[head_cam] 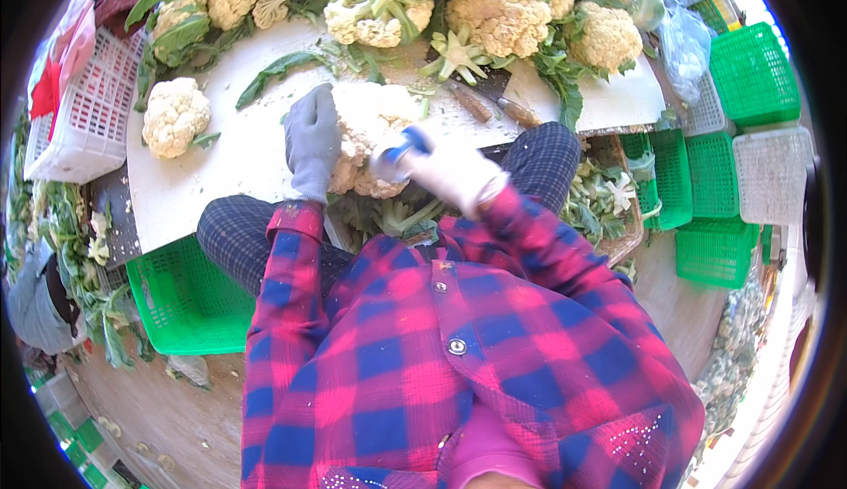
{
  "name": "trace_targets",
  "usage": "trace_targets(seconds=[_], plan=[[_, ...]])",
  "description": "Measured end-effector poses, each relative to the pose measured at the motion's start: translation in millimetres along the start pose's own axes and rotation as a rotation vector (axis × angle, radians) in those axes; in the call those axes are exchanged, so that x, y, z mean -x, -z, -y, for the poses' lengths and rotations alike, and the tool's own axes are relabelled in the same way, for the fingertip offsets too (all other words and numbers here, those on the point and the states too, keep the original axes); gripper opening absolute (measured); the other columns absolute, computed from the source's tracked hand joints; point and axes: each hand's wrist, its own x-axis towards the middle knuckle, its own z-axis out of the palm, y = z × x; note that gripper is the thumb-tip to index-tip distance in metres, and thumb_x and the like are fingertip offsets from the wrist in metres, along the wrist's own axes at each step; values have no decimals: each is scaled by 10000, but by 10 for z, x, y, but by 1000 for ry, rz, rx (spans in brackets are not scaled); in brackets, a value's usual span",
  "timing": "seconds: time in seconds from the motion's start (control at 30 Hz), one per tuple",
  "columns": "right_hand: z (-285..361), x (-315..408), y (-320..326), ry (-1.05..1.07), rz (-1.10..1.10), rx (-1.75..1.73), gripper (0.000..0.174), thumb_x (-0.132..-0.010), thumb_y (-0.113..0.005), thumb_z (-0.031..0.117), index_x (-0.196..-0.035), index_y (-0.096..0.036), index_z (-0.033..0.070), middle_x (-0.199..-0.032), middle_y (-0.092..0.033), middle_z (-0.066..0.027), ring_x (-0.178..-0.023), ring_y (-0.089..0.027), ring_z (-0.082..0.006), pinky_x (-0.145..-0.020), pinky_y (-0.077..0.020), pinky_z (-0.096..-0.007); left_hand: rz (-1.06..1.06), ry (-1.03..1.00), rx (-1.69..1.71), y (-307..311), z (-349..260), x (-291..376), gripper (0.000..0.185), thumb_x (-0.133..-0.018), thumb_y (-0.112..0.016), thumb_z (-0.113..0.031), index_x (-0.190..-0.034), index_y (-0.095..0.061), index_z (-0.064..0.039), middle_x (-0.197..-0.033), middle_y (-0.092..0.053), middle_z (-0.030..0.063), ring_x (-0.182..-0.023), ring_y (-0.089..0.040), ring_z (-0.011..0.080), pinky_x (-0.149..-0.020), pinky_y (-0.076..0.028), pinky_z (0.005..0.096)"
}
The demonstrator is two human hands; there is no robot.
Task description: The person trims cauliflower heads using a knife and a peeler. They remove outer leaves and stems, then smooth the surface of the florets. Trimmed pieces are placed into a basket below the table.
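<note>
A large cauliflower head (370, 118) sits at the near edge of the white board (225, 171), in front of my knees. My left hand (313, 133), in a grey glove, is curled against its left side and steadies it; the fingertips are hidden. In a white glove, my right hand (456, 174) grips a small blue-handled tool (401, 151) against the head's right face. Motion blurs this tool, so its exact kind cannot be told. Beyond the head lie two wooden-handled knives (471, 102) (519, 111).
Several cauliflowers (499, 15) with leaves line the board's far side. One trimmed head (176, 117) rests at left. A green crate (192, 297) stands below the board, a white crate (99, 105) at left. Leaf trimmings fill a tray (605, 198) at right, near stacked green baskets (754, 75).
</note>
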Motion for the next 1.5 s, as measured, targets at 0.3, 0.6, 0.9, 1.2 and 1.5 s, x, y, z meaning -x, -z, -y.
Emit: trace_targets(seconds=[0.3, 0.6, 0.9, 1.2, 1.5], plan=[[-984, 98, 202, -180, -71, -294, 388, -899, -672, 330, -1176, -690, 60, -1185, -706, -171, -1184, -650, -318, -1032, -484, -405, 103, 67, 88, 80, 19, -128, 459, -1039, -486, -372, -1260, -696, -30, -1290, -672, 185, -1232, -599, 327, -1082, -430, 382], [-566, -177, -649, 177, 13, -177, 362, -902, -682, 358, -1136, -633, 87, -1251, -624, -217, -1163, -589, -414, -1022, -453, -484, 18, -298, -668, -154, -427, 283, 368, -1002, -543, -388, -1281, -704, -209, -1410, -637, 68, -1353, -496, 415, -1145, -235, 676], [-1001, -193, -25, -301, -178, -474, 380, -927, -706, 399, -1087, -664, 57, -1025, -703, -201, -966, -688, -351, -864, -525, -447, 39, -422, -531, 119, -263, 217, 305, -987, -581, -290, -1232, -731, -189, -1320, -691, 66, -1263, -581, 333, -1114, -350, 527], [-723, -288, 272, 220, -182, 149, 349, -925, -706, 377, -1052, -682, 54, -1004, -719, -184, -964, -696, -344, -833, -534, -428, 38, -557, -455, 121, -183, 254, 312, -947, -616, -181, -1234, -724, -119, -1267, -705, 106, -1210, -621, 309, -1059, -413, 462], [-363, -204, -218, 328, 371, -208, 360, -907, -698, 323, -1189, -663, 103, -1023, -711, -159, -1029, -682, -356, -926, -523, -401, -95, -288, -420, 411, -212, 61, 484, -1005, -583, -312, -1361, -594, 15, -1391, -604, 223, -1341, -512, 378, -1176, -343, 458]])
